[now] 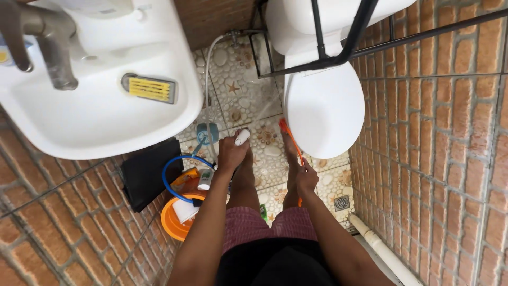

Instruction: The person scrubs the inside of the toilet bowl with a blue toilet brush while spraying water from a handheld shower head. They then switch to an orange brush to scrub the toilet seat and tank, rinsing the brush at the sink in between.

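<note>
The sprayer (242, 137) was gripped in the left hand (230, 153), its jet thrown forward over the floor (238, 100) toward the toilet (324, 108) base. The brush (290, 139) handle was clenched in the right hand (307, 177), its orange head ahead of the hand and beside the bowl. The step was judged to go best if the jet was kept low and just ahead of the bristles, so that loosened dirt was carried off. The bucket (172, 222) behind the left hand was best kept out of the spray.
</note>
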